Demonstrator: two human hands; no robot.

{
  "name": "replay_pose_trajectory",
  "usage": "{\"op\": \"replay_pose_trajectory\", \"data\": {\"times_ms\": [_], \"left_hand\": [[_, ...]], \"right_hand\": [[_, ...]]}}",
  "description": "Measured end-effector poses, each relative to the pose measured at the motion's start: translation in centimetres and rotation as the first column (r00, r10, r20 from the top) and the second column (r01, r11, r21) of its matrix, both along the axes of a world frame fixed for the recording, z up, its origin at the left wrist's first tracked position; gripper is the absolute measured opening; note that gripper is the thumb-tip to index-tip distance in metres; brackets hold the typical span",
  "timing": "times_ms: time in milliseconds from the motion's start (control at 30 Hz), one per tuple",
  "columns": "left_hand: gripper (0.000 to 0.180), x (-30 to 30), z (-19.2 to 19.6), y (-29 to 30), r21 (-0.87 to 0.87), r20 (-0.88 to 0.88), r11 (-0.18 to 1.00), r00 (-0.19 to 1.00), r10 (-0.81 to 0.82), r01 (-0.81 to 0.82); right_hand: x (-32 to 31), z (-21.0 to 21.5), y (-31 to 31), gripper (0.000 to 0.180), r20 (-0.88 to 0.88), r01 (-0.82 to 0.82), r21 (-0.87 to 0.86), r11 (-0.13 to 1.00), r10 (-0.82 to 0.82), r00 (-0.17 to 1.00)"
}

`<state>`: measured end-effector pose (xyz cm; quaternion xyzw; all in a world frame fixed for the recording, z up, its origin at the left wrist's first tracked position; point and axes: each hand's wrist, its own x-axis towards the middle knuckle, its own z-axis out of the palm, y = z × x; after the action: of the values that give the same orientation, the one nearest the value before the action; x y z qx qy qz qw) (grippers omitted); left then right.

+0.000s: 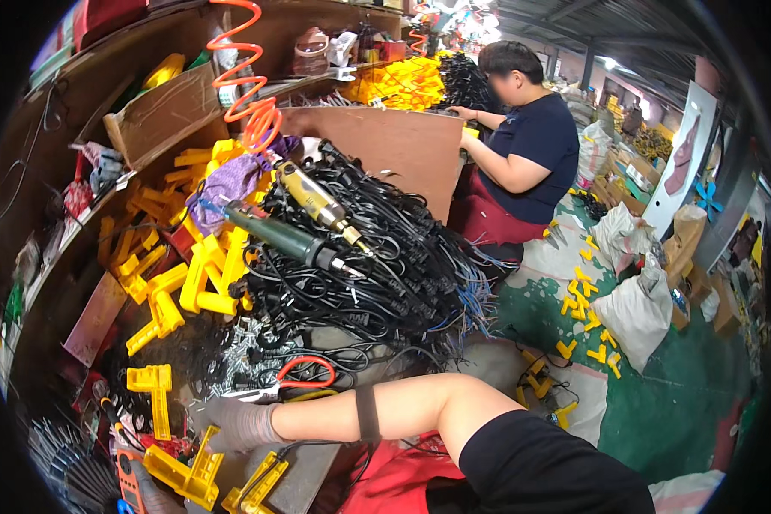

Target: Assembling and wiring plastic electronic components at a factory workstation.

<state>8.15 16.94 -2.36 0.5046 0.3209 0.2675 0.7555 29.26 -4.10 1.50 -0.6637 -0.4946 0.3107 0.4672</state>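
Observation:
My right hand [242, 424], in a grey glove, reaches in from the right beside the small metal screws [248, 347]. Its fingers are blurred and bent down at the upright end of a yellow plastic half-shell [180, 473]; whether they grip anything is unclear. At the lower edge, my left hand [156, 495], in a dark glove, shows only in part, its fingers against the underside of that half-shell. A second half-shell [261, 481], with a black cord in it, lies close by. Red-handled scissors [307, 373] rest just above my right wrist.
Black cables [385, 265] are heaped ahead, under two power screwdrivers [291, 240]. An orange coiled hose [253, 77] hangs above. Yellow shells [206, 274] are piled left, near an orange meter [130, 481]. A co-worker [527, 154] sits beyond a brown board [403, 150]; sacks [638, 313] stand right.

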Motion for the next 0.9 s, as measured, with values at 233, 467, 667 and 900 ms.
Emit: {"op": "replay_pose_trajectory", "data": {"times_ms": [233, 467, 667, 900], "left_hand": [[0.063, 1.1, 3.0, -3.0, 0.0, -0.036, 0.997, 0.996, -0.079, 0.079], [0.064, 1.7, 4.5, -4.8, 0.059, -0.041, 0.997, 0.998, -0.052, 0.055], [0.052, 2.6, 6.5, -7.4, 0.102, -0.086, 0.994, 0.995, 0.045, -0.036], [0.044, 2.3, 7.1, -7.8, 0.282, -0.19, 0.959, 0.981, 0.04, 0.016]], "right_hand": [[-0.2, 2.8, -0.5, 0.041, -0.062, -0.064, -0.1, 0.993, 0.058, 0.996], [-1.0, 2.7, -0.9, 0.023, -0.007, -0.02, -0.014, 1.0, 0.02, 1.0], [-1.0, -0.8, 0.9, 0.032, 0.093, 0.019, 0.018, 1.0, -0.021, 0.995], [-1.7, 0.8, 0.3, 0.039, 0.215, 0.037, 0.008, 0.999, -0.038, 0.976]]}}
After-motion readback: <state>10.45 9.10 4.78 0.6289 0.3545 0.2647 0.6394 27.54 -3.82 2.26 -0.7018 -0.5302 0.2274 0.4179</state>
